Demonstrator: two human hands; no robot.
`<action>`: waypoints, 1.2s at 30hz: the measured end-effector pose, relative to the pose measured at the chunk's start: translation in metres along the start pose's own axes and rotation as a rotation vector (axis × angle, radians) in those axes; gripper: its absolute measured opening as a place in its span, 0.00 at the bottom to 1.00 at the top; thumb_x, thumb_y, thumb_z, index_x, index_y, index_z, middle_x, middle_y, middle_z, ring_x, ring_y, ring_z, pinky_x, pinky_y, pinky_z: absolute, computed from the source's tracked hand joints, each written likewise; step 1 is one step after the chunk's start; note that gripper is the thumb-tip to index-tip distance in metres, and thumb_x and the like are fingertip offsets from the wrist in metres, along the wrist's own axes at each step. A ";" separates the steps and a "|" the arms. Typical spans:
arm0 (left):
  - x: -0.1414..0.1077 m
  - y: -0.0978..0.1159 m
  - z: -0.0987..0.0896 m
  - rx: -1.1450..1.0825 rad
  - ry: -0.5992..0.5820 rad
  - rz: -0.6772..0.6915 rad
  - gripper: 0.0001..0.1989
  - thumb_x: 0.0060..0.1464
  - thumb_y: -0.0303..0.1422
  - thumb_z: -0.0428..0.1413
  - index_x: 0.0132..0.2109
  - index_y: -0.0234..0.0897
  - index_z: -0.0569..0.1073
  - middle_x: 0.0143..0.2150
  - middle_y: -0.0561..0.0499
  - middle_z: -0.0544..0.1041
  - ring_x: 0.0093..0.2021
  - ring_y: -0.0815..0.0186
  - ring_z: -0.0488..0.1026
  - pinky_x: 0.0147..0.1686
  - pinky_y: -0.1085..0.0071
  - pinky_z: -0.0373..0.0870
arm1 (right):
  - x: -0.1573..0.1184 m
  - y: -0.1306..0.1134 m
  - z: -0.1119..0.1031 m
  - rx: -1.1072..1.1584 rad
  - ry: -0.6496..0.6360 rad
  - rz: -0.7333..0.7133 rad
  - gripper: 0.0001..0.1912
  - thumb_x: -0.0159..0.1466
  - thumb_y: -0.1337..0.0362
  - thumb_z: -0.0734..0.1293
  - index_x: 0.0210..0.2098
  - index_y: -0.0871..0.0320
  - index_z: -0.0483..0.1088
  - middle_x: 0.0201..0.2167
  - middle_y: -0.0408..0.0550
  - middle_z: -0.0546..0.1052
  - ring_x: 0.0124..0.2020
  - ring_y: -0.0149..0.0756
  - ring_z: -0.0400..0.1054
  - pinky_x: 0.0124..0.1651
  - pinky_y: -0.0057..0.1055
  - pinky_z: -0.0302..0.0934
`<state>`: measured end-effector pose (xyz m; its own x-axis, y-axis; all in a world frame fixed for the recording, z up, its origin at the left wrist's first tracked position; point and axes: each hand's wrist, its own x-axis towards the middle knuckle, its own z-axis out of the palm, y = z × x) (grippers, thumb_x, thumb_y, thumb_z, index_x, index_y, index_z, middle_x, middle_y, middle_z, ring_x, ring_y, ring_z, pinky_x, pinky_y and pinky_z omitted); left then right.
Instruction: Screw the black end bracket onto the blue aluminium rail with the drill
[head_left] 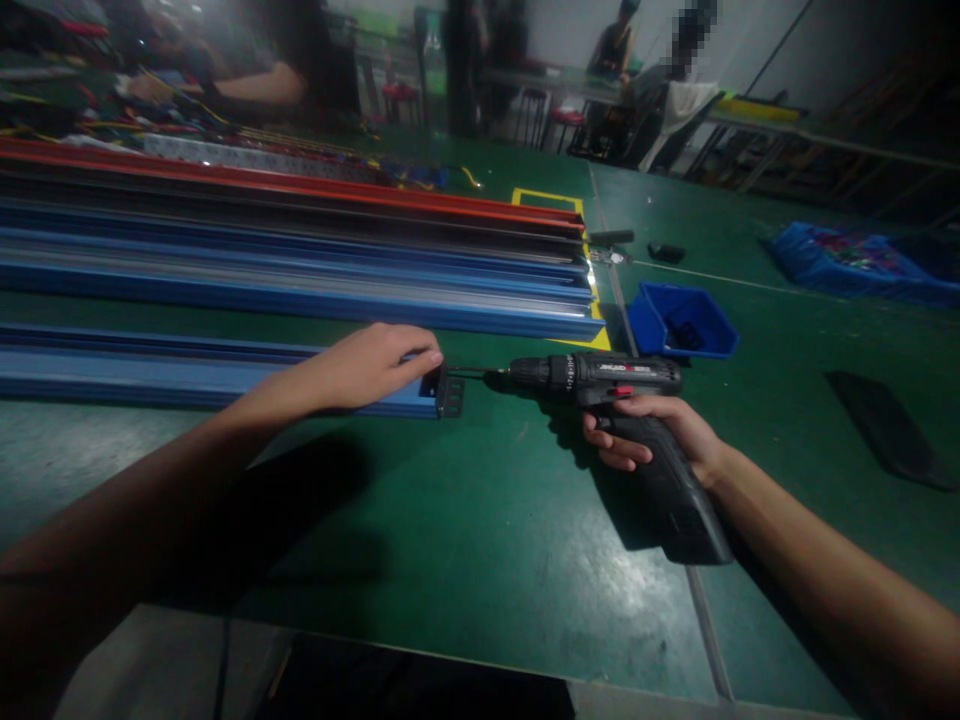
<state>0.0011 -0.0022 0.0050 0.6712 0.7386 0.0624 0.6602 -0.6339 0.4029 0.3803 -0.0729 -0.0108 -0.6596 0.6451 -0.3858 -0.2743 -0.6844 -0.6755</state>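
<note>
The near blue rail (150, 375) runs clean off the left edge, its end partly hidden under the left hand (386, 360); drill bit (480, 371) blurred, tip perhaps touching the end bracket (453, 398); rightmost blue tray (926, 289) cut off!

"What's on the green table (480, 560)?"
"Rails (315, 297) side by side at ten o'clock, one blue rail (172, 368) at nine."
"And rightward?"
"Blue bins (718, 335) around two, a black slab (889, 428) at three."
</note>
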 end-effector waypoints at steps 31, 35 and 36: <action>0.000 -0.003 0.000 0.015 0.009 0.014 0.23 0.69 0.47 0.43 0.44 0.37 0.77 0.42 0.48 0.80 0.42 0.61 0.76 0.43 0.69 0.67 | 0.000 -0.002 0.003 -0.028 0.044 0.012 0.13 0.65 0.63 0.65 0.41 0.68 0.75 0.31 0.51 0.74 0.18 0.23 0.53 0.26 0.27 0.63; 0.000 -0.003 0.000 0.018 0.009 0.016 0.23 0.69 0.46 0.43 0.44 0.37 0.77 0.42 0.48 0.80 0.42 0.61 0.76 0.43 0.69 0.67 | 0.000 -0.002 0.003 -0.026 0.042 0.012 0.12 0.65 0.63 0.66 0.41 0.68 0.74 0.31 0.51 0.74 0.18 0.23 0.54 0.26 0.26 0.63; -0.001 -0.003 0.000 0.019 0.008 0.017 0.22 0.69 0.46 0.44 0.45 0.37 0.77 0.42 0.48 0.80 0.42 0.61 0.76 0.43 0.69 0.67 | 0.000 -0.002 0.003 -0.024 0.039 0.012 0.12 0.65 0.63 0.66 0.41 0.68 0.74 0.31 0.51 0.74 0.18 0.23 0.54 0.26 0.27 0.63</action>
<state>-0.0012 -0.0006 0.0034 0.6793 0.7299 0.0767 0.6554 -0.6503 0.3842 0.3788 -0.0724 -0.0081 -0.6345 0.6501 -0.4181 -0.2491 -0.6840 -0.6856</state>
